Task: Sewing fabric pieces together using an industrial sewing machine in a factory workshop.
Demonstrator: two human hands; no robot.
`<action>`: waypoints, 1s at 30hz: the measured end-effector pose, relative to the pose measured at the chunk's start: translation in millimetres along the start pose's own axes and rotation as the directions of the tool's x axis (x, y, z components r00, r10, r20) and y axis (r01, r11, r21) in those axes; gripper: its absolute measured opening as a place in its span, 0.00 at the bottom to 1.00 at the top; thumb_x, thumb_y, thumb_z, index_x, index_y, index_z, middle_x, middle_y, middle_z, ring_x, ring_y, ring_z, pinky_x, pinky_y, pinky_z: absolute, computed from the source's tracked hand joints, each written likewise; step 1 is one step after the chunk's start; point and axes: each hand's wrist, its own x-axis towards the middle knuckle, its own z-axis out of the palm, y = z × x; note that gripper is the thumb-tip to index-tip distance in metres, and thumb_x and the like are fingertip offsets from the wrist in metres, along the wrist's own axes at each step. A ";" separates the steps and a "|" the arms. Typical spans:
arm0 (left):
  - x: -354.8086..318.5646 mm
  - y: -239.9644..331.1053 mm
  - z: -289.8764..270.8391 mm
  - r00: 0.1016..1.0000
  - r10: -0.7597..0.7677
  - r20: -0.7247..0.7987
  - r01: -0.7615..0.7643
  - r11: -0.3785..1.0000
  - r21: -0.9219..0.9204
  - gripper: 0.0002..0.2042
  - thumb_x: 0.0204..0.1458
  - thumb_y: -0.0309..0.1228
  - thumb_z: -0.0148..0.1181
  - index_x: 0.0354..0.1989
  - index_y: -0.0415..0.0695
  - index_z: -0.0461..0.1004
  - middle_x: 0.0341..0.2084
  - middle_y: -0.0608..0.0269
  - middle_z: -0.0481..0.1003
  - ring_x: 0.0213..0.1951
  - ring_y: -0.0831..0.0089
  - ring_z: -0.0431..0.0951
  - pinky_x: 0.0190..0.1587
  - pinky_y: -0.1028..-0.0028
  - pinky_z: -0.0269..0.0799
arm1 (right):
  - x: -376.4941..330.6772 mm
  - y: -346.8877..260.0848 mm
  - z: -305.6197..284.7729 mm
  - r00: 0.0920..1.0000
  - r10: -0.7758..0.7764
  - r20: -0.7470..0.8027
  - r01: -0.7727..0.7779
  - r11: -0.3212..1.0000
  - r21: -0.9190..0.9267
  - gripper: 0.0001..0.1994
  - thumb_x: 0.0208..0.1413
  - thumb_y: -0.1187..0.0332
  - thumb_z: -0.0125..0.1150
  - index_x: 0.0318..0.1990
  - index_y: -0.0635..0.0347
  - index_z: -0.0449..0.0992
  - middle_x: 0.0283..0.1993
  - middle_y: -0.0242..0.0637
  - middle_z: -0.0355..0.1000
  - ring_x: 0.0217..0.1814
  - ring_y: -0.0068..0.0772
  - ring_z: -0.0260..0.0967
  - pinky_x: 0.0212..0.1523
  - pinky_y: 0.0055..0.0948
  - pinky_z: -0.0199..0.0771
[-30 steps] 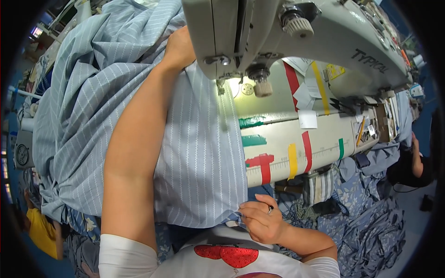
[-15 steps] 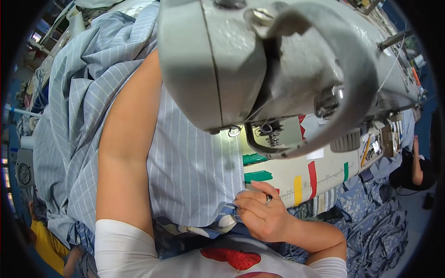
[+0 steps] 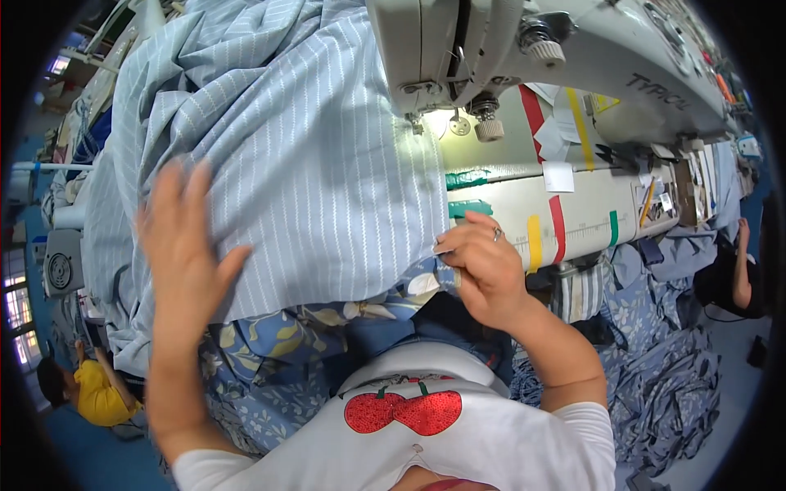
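The striped cloth (image 3: 327, 188) lies under the left hand (image 3: 184, 250), fingers spread, while the right hand (image 3: 489, 266) pinches its near corner, its edge running beyond those fingertips to the presser foot (image 3: 417, 128), sewing seemingly unfinished, though how much is stitched I cannot tell

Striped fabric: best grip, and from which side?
Probably pinch the striped fabric at its near right corner, from the right, as the right hand does: that side lies fairly flat with a free edge; the far left is bunched.

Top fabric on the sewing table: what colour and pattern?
Top fabric: pale blue-grey, white stripes; best in the head view.
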 end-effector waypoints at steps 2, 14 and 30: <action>-67.8 -32.1 35.2 0.897 -0.350 -0.270 0.377 0.924 0.056 0.47 0.37 0.38 0.72 0.66 0.44 0.52 0.63 0.43 0.54 0.65 0.49 0.55 0.62 0.51 0.51 | 1.4 -2.8 0.7 1.000 0.006 -0.004 -0.006 1.000 0.025 0.07 0.38 0.83 0.54 0.27 0.62 0.71 0.35 0.41 0.74 0.42 0.42 0.73 0.58 0.48 0.60; -30.8 -198.0 19.2 0.701 -0.534 -0.473 0.370 0.839 -0.399 0.18 0.47 0.37 0.66 0.42 0.38 0.73 0.36 0.51 0.77 0.39 0.58 0.77 0.45 0.66 0.69 | 24.6 -19.7 -1.8 0.955 0.297 -0.009 -0.247 0.813 0.528 0.02 0.47 0.80 0.56 0.29 0.63 0.72 0.36 0.36 0.75 0.36 0.23 0.70 0.53 0.34 0.66; -28.2 14.4 102.9 0.862 -0.178 0.475 0.502 0.434 -0.748 0.29 0.57 0.36 0.50 0.65 0.37 0.52 0.64 0.42 0.54 0.67 0.49 0.50 0.67 0.63 0.46 | 34.3 -11.4 -32.9 0.880 0.476 -0.002 -0.298 0.555 0.777 0.01 0.50 0.79 0.57 0.29 0.64 0.72 0.37 0.35 0.73 0.37 0.23 0.70 0.47 0.27 0.69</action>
